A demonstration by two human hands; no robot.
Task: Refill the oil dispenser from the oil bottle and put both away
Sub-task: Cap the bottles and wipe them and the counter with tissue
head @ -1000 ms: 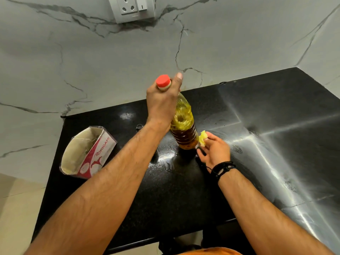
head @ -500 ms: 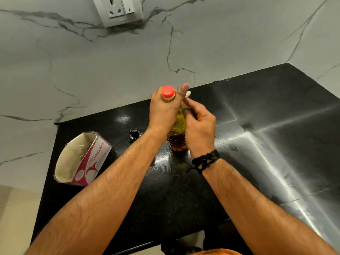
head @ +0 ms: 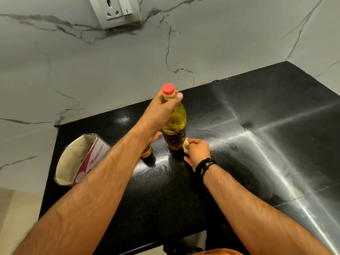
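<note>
A clear oil bottle (head: 174,126) with a red cap stands upright on the black counter (head: 257,144), about two thirds full of yellow oil. My left hand (head: 160,113) grips its neck just under the cap. My right hand (head: 197,153) presses a small yellowish wad (head: 185,144), maybe tissue, against the bottle's lower right side. The oil dispenser (head: 146,152) stands left of the bottle, mostly hidden under my left forearm; only its amber base shows.
An open, empty tissue box (head: 81,159) marked ORIGAMI lies on its side at the counter's left end. A marble wall with a socket (head: 117,11) runs behind. The counter's front edge is near my body.
My right hand has gone down from the bottle's upper part to its base, still pinching the yellowish wad. My left hand keeps hold of the neck. The view has shifted slightly.
</note>
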